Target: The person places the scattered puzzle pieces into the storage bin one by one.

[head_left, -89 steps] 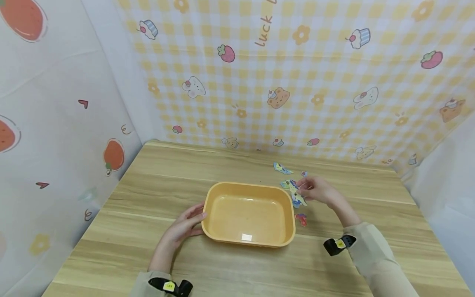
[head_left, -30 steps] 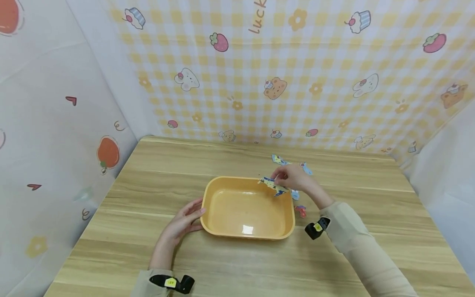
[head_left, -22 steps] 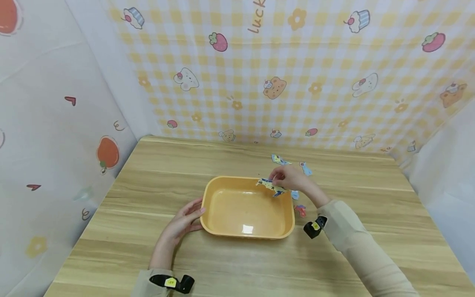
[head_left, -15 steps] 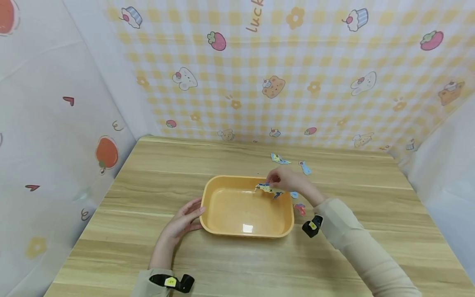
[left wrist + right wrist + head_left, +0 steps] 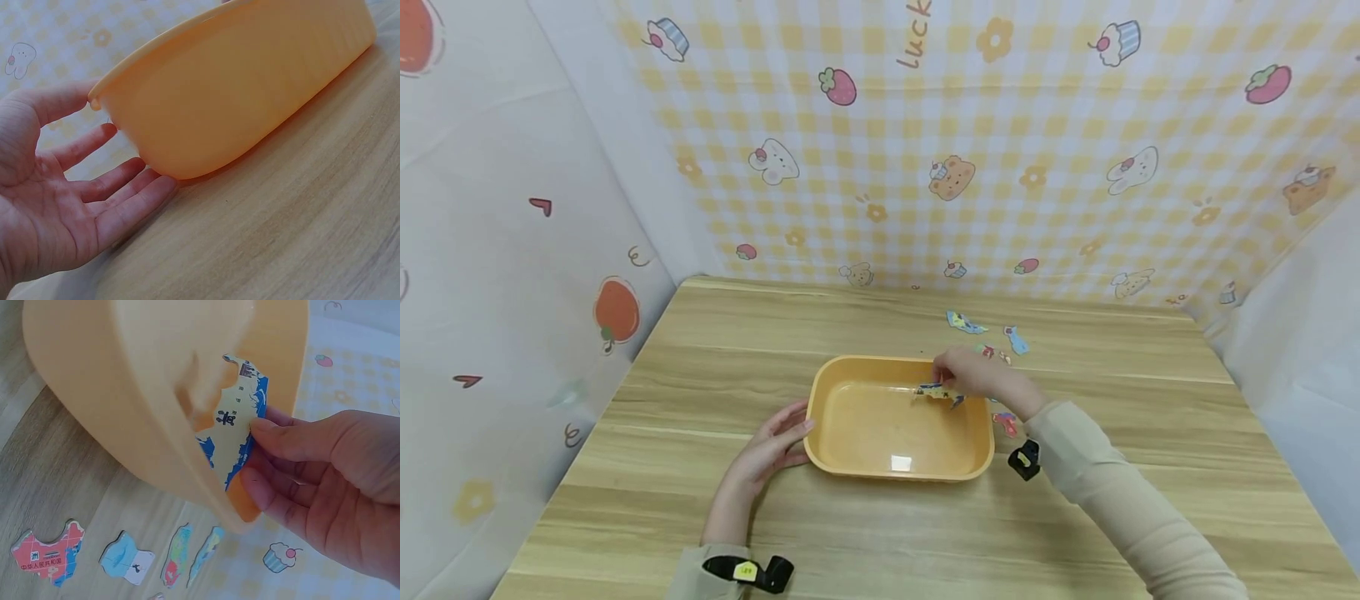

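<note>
A yellow plastic basin stands on the wooden table. My left hand rests at its left end; the left wrist view shows the fingers stretched out, their tips against the outer wall, thumb by the rim. My right hand reaches over the basin's back right corner. Between thumb and fingers it pinches a flat map puzzle piece, pale yellow with blue edges and printed characters. That piece hangs tilted inside the basin, below the rim, its lower part overlapped by the basin wall in the right wrist view.
More map pieces lie right of and behind the basin: a red one, a light blue one and a yellow-and-blue strip. A green-and-red piece shows too. A checked cloth hangs behind the table.
My right hand has picked up the yellow-and-blue puzzle piece from the table, carried it left over the rim and lowered it into the basin. My left hand has stayed at the basin.
</note>
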Tool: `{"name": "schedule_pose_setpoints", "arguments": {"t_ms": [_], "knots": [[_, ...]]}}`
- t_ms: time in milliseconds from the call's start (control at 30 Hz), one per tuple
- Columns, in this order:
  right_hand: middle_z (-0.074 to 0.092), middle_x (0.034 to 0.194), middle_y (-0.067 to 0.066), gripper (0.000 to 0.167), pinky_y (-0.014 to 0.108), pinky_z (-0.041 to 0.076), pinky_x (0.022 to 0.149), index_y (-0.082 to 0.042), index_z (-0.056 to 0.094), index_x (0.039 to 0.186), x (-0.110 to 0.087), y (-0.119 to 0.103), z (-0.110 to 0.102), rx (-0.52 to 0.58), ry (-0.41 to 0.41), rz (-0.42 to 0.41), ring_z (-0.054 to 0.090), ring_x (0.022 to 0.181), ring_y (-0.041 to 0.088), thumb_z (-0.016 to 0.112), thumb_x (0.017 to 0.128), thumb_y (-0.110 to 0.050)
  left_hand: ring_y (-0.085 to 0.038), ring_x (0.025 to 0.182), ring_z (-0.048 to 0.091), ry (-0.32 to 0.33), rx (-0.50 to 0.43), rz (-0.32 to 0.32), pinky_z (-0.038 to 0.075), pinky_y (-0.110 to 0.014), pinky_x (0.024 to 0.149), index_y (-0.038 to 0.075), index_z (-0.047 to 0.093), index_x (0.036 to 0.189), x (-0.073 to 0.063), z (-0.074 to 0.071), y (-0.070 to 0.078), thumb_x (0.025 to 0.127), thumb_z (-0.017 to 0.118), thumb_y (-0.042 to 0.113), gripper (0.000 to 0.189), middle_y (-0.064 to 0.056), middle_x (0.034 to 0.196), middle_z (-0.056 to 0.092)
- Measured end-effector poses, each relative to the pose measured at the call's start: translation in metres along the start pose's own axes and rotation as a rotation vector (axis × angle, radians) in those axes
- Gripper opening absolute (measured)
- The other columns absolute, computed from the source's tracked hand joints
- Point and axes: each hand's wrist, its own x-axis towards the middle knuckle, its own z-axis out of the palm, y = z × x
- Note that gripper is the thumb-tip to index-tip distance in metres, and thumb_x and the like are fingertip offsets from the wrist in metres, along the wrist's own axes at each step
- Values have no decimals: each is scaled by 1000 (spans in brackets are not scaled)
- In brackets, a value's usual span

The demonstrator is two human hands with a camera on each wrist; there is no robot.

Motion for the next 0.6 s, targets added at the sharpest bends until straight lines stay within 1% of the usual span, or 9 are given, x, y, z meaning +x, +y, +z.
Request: {"name": "schedule_pose_setpoints", "arguments": {"t_ms": [100, 200, 333, 400, 500, 600], "knots": [[61, 80, 6, 9, 21, 44, 62, -2, 63, 85, 1, -3, 3, -30, -19, 14, 48, 69, 13, 56, 85, 4, -26, 113, 53, 0, 0, -2, 52, -39, 84, 6, 28, 141, 0, 0, 0, 90, 55, 25, 61, -23, 145, 28], [61, 80, 7, 10, 21, 44, 60, -1, 62, 84, 0, -5, 6, -60, -21, 20, 48, 68, 13, 55, 85, 5, -26, 113, 53, 4, -2, -6, 51, -40, 85, 7, 28, 141, 0, 0, -1, 90, 55, 25, 61, -22, 145, 28], [60, 79, 6, 12, 21, 41, 57, -2, 61, 81, -1, -7, 10, -120, 6, 10, 46, 65, 13, 53, 84, 6, -26, 113, 53, 12, -2, -7, 51, -40, 85, 7, 29, 141, 1, 0, -1, 90, 56, 25, 61, -22, 146, 28], [57, 76, 4, 14, 20, 39, 56, -3, 60, 79, 0, -8, 11, -150, 14, 8, 44, 64, 13, 51, 85, 6, -26, 114, 52, 13, -2, -8, 51, -40, 85, 7, 29, 141, 1, 1, -1, 90, 56, 25, 61, -22, 146, 28], [47, 68, 0, 16, 20, 34, 53, -4, 56, 78, 2, -9, 14, -191, 4, 18, 40, 61, 12, 47, 89, 3, -26, 114, 52, 14, 0, -9, 51, -40, 85, 7, 29, 141, 2, 1, -2, 90, 56, 25, 61, -21, 146, 28], [35, 65, -2, 16, 21, 29, 53, -5, 52, 79, 3, -9, 17, -220, -10, 34, 36, 60, 13, 44, 93, -1, -26, 114, 52, 14, 1, -11, 51, -39, 85, 7, 29, 141, 2, 1, -3, 90, 55, 25, 60, -21, 146, 28]]}}
